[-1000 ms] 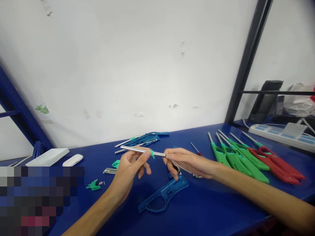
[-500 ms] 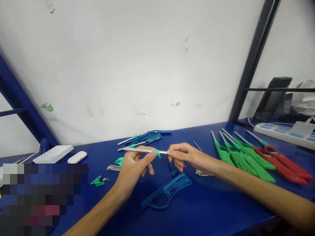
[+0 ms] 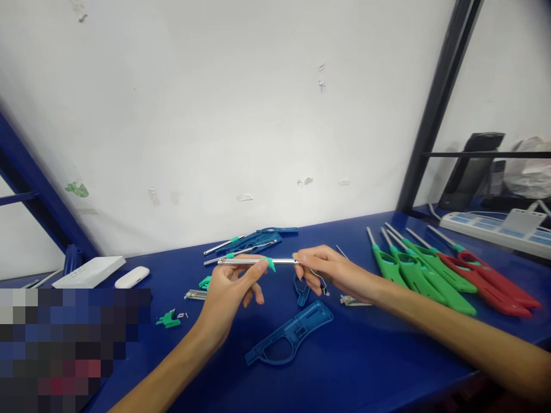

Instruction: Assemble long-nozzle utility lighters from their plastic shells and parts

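My left hand (image 3: 236, 281) pinches a silver metal lighter tube (image 3: 282, 261) held level above the table. A teal collar (image 3: 270, 264) sits around the tube beside my left thumb. My right hand (image 3: 321, 267) is closed at the tube's right end, thumb and finger pinched on it. A thin pale wire (image 3: 323, 282) hangs below the right fingers; where it joins is hidden. Below lies a blue lighter handle half (image 3: 297, 332), its hollow side showing. A small blue curved part (image 3: 302, 289) is partly hidden behind my right hand.
Green lighters (image 3: 424, 281) and red lighters (image 3: 495, 281) lie at right, before a power strip (image 3: 495, 226). Blue lighter parts (image 3: 258, 241) lie near the wall. Teal pieces (image 3: 169, 319), a white case (image 3: 132, 277) and a white box (image 3: 90, 272) are left.
The tube's slotted left end shows more plainly, and the collar appears slightly farther left. More of the pale wire shows beneath my right hand. The whole view has shifted a little.
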